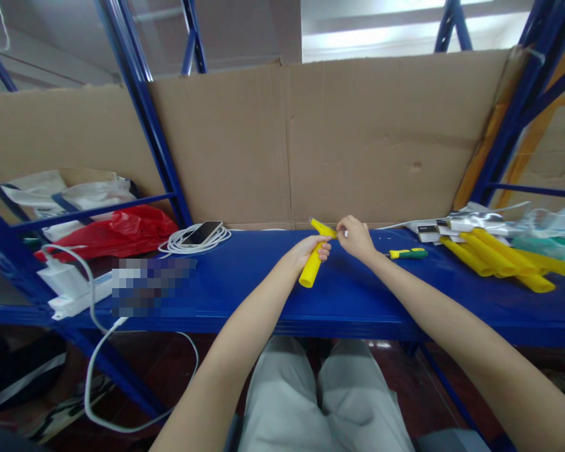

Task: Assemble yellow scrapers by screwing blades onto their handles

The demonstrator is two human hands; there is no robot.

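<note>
My left hand [314, 247] is closed around a yellow plastic tube [311, 271], whose hollow round end points down toward me. A narrower yellow part [321, 227] slants up to the left above the fingers, and its joint with the tube is partly hidden by my hand. My right hand [355, 235] meets the right side of the yellow piece with its fingertips pinched together. Whatever is between those fingertips is too small to make out. On the bench just right of my right wrist lies a screwdriver [408, 253] with a yellow and green handle.
Several yellow tubes [503, 254] lie piled at the right beside silver-wrapped packages [480, 220]. At the left are a phone [203, 233] on a coiled white cable [172, 245], a power strip [82, 295] and a red bag [117, 232]. A cardboard panel [358, 138] stands behind the blue bench [245, 295].
</note>
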